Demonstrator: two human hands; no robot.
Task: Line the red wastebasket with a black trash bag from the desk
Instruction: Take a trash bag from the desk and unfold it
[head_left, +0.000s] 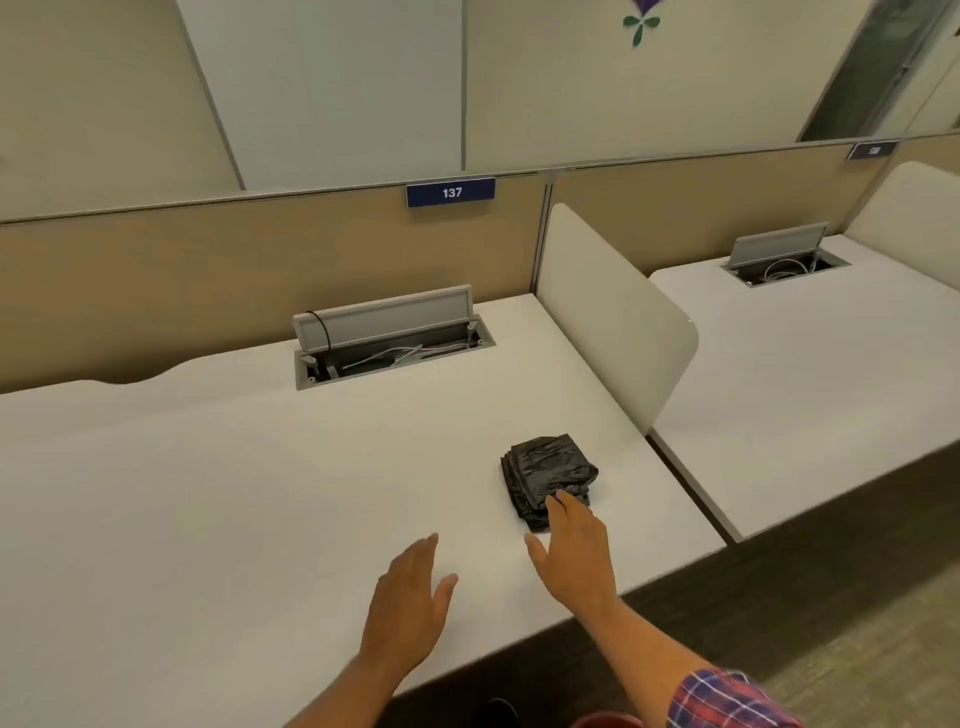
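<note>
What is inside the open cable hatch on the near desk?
In the cable hatch, pale cables lie loose below the raised grey lid, and a black cord loops over the lid's left end. Any sockets or plugs deeper in are hidden.

Single head-worn wide-angle view, forward and down across the white desk (208, 493), hands near
</note>
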